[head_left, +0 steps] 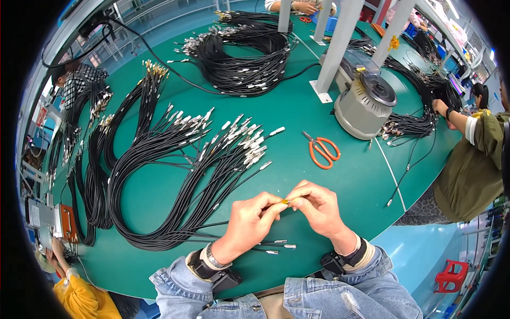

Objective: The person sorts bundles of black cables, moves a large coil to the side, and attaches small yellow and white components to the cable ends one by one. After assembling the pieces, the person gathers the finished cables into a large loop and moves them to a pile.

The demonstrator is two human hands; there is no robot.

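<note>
My left hand [252, 222] and my right hand [319, 208] meet over the near part of the green table, fingertips almost touching. Both pinch a small piece of shiny yellow tape [285, 201] between thumb and forefinger. Whether a cable end lies inside the tape is hidden by the fingers. A black cable [218, 224] runs toward my left wrist from a large looped bundle of black cables [125, 212]. That bundle's white connectors [255, 143] fan out beyond my left hand. Several loose cable ends [279, 244] lie beneath my hands.
Orange-handled scissors [324, 152] lie beyond my right hand. Behind them stand a round grey tape dispenser [366, 103] and metal posts [337, 48]. A coiled cable bundle [239, 64] rests at the back. Co-workers sit around the table, one in an olive jacket [467, 170] at right.
</note>
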